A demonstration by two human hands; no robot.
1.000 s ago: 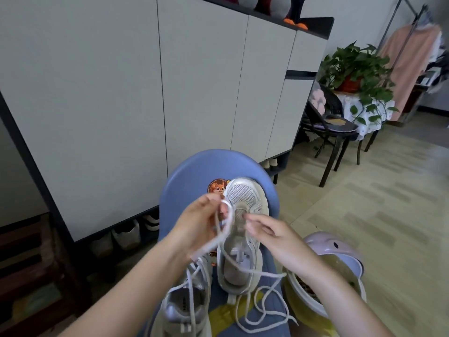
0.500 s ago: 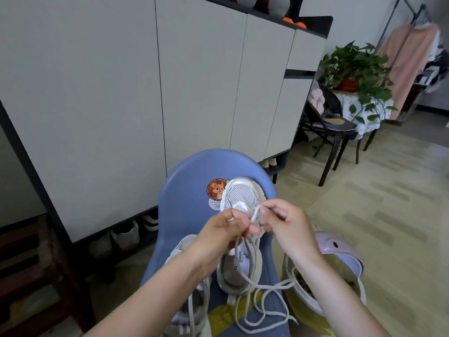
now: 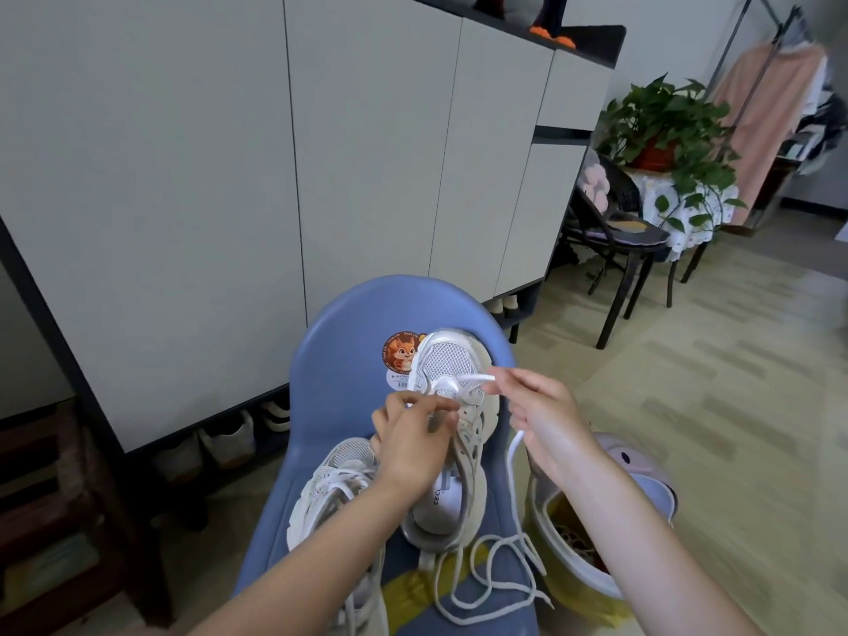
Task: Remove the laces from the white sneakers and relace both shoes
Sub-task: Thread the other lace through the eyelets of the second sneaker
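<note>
bin (image 3: 610,456) beside chair (image 3: 348,323), contents unclear | unlaced sneaker (image 3: 454,374) leaned on chair back, laced sneaker (image 3: 335,488) left | left hand (image 3: 413,438) pinched lace (image 3: 486,571) at eyelets; right hand (image 3: 546,410) clamped its end | open floor (image 3: 734,406) right

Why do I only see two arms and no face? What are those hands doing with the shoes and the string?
The camera sits on the person's head and looks down, so you see only their arms, as if through their eyes. No robot here, just two bare hands. On a blue chair lie two white sneakers. The left hand rests on the far sneaker and its fingers pinch something there; what exactly, I cannot tell. The right hand pinches the white lace, which runs across the shoe's toe end, and the rest trails onto the seat. The near sneaker has laces in it. Beside the chair stands a bin.
</note>
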